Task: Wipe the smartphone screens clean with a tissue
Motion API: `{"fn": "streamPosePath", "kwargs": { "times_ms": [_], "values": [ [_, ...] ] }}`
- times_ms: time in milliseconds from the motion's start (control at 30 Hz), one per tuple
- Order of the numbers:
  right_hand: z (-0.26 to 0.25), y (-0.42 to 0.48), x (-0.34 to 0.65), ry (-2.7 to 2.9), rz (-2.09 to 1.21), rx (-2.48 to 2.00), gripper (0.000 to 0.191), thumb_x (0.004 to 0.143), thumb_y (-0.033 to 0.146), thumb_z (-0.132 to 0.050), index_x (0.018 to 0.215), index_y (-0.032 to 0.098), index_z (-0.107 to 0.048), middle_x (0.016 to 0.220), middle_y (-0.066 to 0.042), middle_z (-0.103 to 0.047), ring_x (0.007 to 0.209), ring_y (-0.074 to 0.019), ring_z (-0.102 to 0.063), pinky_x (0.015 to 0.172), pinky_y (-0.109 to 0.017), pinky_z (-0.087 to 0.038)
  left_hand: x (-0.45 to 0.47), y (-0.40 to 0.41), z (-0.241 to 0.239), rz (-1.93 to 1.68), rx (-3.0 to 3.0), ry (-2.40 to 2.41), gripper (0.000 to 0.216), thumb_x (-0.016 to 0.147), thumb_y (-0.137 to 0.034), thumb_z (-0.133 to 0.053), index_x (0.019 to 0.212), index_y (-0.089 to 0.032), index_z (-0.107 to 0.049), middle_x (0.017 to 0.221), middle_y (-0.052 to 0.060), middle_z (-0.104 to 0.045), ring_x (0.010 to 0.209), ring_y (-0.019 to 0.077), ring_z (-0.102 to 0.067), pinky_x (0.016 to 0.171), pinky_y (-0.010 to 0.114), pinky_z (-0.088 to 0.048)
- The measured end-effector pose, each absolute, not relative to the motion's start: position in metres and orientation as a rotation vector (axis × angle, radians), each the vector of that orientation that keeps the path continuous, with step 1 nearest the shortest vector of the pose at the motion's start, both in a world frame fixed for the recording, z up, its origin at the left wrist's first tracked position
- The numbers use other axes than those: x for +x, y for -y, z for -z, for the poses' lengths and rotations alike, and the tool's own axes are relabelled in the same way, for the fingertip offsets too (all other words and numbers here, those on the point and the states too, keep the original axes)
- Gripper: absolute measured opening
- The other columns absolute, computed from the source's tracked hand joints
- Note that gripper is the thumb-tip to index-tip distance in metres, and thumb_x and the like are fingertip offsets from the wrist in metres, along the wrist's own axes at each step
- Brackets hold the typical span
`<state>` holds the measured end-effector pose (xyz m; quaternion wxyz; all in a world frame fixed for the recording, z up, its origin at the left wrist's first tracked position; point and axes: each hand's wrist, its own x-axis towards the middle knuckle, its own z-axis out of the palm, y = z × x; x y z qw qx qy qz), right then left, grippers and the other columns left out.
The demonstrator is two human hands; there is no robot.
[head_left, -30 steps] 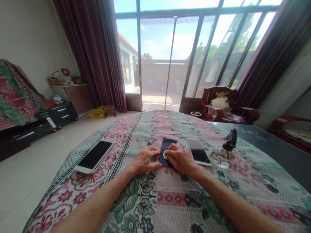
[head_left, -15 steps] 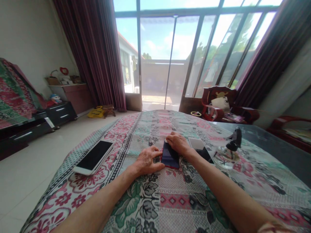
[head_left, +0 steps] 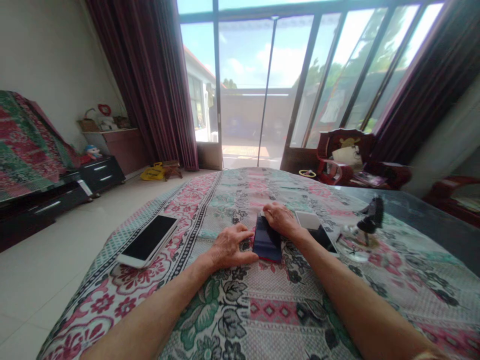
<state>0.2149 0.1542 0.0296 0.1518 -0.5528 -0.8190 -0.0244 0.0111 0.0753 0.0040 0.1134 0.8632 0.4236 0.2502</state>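
A dark-screened smartphone [head_left: 267,240] with a reddish edge lies flat on the patterned tablecloth in front of me. My left hand [head_left: 231,246] rests at its left side, thumb and fingers apart, with the thumb tip at the near left corner. Across the far end of the phone lies my right hand [head_left: 279,220], its fingers bent down and together. A small white thing [head_left: 263,214] shows under those fingertips, mostly hidden; its kind is unclear. Right of that hand, a white phone [head_left: 317,231] lies partly behind my forearm.
A larger white smartphone [head_left: 150,241] with a black screen lies on the left of the tablecloth [head_left: 210,310]. At right stands a black holder on a clear round base [head_left: 354,245]. Beyond the table are a wooden chair [head_left: 347,157], a glass door and dark curtains.
The view has shifted slightly, so things appear a little further right. Both hands keep nearly the same place at the phone; the right fingers have moved only slightly.
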Motion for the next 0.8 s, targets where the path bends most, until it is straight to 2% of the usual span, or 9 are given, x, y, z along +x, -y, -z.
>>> {"fn": "streamPosePath", "kwargs": {
  "times_ms": [233,433,800],
  "values": [
    [-0.034,-0.146,0.214,2.416,-0.001,-1.513,0.020,0.090,0.022,-0.044,0.090,0.020,-0.064,0.097,-0.007,-0.066,0.092,-0.0173,-0.058,0.082,-0.025,-0.036,0.005,-0.075,-0.007,-0.699,2.618,-1.088,0.078,0.058,-0.061,-0.075,0.122,-0.023,-0.056,0.121,0.009,-0.055,0.105,0.0281,-0.056,0.093,0.040,-0.046],
    [-0.031,-0.142,0.213,2.448,0.141,-1.446,0.026,0.092,0.026,-0.043,0.080,0.019,-0.065,0.092,-0.007,-0.061,0.090,-0.0167,-0.055,0.080,-0.025,-0.037,0.004,-0.078,-0.004,-0.664,2.645,-1.096,0.081,0.057,-0.064,-0.074,0.124,-0.022,-0.054,0.128,0.010,-0.051,0.113,0.0303,-0.053,0.097,0.041,-0.045],
    [-0.023,-0.140,0.218,2.424,0.133,-1.354,0.024,0.094,0.024,-0.043,0.084,0.019,-0.065,0.094,-0.005,-0.060,0.091,-0.0149,-0.054,0.082,-0.024,-0.037,0.006,-0.078,-0.012,-0.506,2.639,-1.125,0.087,0.059,-0.069,-0.070,0.130,-0.025,-0.049,0.131,0.009,-0.050,0.115,0.0308,-0.051,0.098,0.041,-0.043]
  ]
}}
